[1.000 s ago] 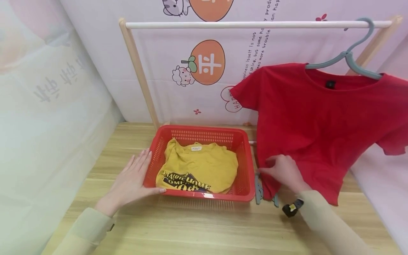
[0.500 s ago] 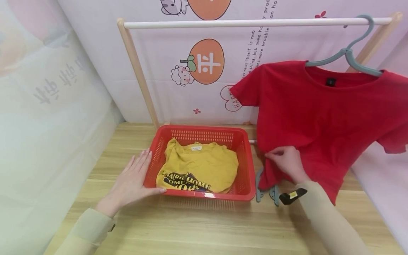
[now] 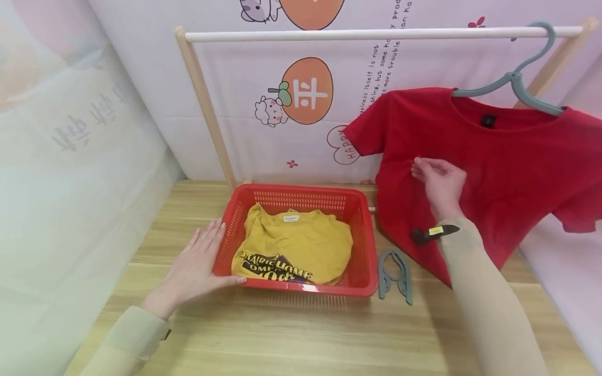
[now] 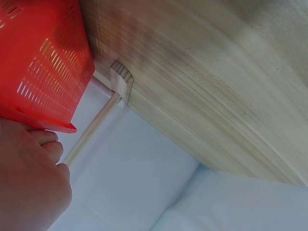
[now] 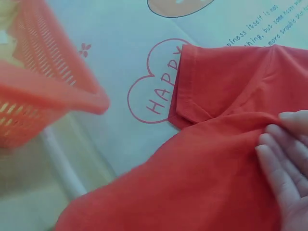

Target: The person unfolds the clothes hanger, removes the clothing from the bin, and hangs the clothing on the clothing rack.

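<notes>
My left hand (image 3: 195,266) lies with its fingers spread along the left side of a red plastic basket (image 3: 301,285), thumb on the front rim. A yellow printed T-shirt (image 3: 305,240) is inside the basket. On the right, a red T-shirt (image 3: 498,162) hangs from a grey-green hanger (image 3: 536,102). My right hand (image 3: 443,183) pinches its cloth between thumb and fingers, below the left-side sleeve. Around the pinch the red fabric (image 5: 207,159) bunches into a raised fold in the right wrist view.
The hanger hooks over the white bar (image 3: 367,35) of a rack with wooden legs (image 3: 207,109). A folded grey-green hanger (image 3: 406,274) lies on the wooden table (image 3: 263,339), right of the basket. A printed backdrop (image 3: 226,73) stands behind.
My right hand has moved from the red T-shirt's lower hem up to its chest area. The hem has lifted, baring the folded hanger. My left hand stays on the basket.
</notes>
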A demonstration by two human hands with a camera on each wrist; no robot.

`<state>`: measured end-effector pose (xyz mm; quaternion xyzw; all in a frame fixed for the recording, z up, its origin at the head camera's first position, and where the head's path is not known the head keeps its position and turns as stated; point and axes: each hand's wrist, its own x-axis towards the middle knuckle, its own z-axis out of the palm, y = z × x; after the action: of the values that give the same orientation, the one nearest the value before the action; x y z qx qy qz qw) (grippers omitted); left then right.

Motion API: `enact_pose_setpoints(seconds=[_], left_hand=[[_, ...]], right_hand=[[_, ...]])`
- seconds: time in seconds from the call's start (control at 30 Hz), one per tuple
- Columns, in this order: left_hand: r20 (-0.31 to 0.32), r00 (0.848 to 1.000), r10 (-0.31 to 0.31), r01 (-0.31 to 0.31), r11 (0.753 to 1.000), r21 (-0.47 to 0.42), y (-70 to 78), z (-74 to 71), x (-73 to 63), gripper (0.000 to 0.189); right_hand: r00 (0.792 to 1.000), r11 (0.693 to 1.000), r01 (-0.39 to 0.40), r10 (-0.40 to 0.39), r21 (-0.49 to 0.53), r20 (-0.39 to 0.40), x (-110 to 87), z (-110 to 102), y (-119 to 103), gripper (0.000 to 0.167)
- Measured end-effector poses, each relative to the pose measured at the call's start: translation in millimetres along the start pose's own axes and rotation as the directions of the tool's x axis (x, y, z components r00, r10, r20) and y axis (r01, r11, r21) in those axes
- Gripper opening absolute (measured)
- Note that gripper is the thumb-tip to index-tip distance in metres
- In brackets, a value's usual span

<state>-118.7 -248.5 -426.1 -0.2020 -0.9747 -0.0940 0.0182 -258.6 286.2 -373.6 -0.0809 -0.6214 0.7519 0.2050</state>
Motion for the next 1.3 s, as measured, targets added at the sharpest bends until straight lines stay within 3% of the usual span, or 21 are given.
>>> enact_pose_setpoints(seconds=[0.1,0.13,0.2,0.23,0.3,0.37,0.4,0.47,0.53,0.63,0.73,0.93,1.07,1.3], left_hand=[[0.0,1.0,0.003,-0.003,1.0,-0.004,0.4,0.3,0.3,0.13],[-0.001,1.0,0.002,-0.002,1.0,-0.004,0.4,0.4,0.3,0.131],[0.0,1.0,0.0,0.0,1.0,-0.007,0.4,0.2,0.3,0.131],[0.0,1.0,-0.001,0.001,1.0,-0.008,0.5,0.0,0.1,0.131],[0.001,1.0,-0.003,0.003,1.0,-0.01,0.5,-0.3,-0.2,0.131],[0.002,1.0,-0.004,0.004,1.0,-0.012,0.3,-0.1,-0.2,0.131],[0.001,1.0,-0.003,0.003,1.0,-0.012,0.3,-0.2,-0.2,0.13],[-0.001,1.0,-0.001,0.001,1.0,-0.013,0.3,0.0,-0.1,0.13],[-0.003,1.0,0.001,-0.001,1.0,-0.015,0.1,0.2,0.1,0.13],[-0.006,1.0,0.003,-0.003,1.0,-0.016,-0.3,0.7,0.2,0.13],[-0.004,1.0,0.003,-0.003,1.0,-0.015,-0.8,1.2,0.1,0.13],[-0.007,1.0,0.003,-0.003,1.0,-0.019,-1.2,1.0,-0.3,0.13],[-0.004,1.0,0.005,-0.005,1.0,-0.016,-1.3,1.9,0.1,0.13],[0.002,1.0,0.005,-0.005,1.0,-0.009,-1.0,0.2,0.6,0.131]], right_hand=[[0.998,0.999,0.043,-0.042,0.022,-0.05,7.5,5.0,3.4,0.033],[0.997,0.999,0.051,-0.051,-0.004,-0.054,9.4,5.5,6.7,0.033],[0.998,0.986,0.05,-0.055,-0.156,-0.029,12.5,4.0,16.9,0.033],[0.999,0.965,0.039,-0.039,-0.261,0.004,13.2,1.6,23.1,0.037],[0.995,0.891,0.014,0.031,-0.454,0.09,11.9,-3.8,35.9,0.049],[0.976,0.801,0.005,0.126,-0.599,0.177,8.0,-10.3,46.7,0.063],[0.963,0.775,0.001,0.169,-0.632,0.208,5.3,-12.8,51.0,0.068],[0.937,0.748,-0.031,0.253,-0.663,0.241,0.7,-17.2,57.3,0.075],[0.925,0.732,-0.046,0.289,-0.68,0.249,-2.5,-20.6,61.1,0.078],[0.923,0.733,-0.058,0.299,-0.677,0.245,-5.1,-23.3,60.0,0.081],[0.927,0.764,-0.051,0.275,-0.644,0.253,-5.9,-22.1,48.9,0.081],[0.949,0.812,-0.011,0.192,-0.583,0.25,-8.4,-10.2,4.0,0.075],[0.961,0.801,0.027,0.143,-0.598,0.235,-15.4,-5.3,-32.5,0.072],[0.957,0.746,0.119,0.09,-0.656,0.276,-35.3,-11.8,-83.4,0.066]])
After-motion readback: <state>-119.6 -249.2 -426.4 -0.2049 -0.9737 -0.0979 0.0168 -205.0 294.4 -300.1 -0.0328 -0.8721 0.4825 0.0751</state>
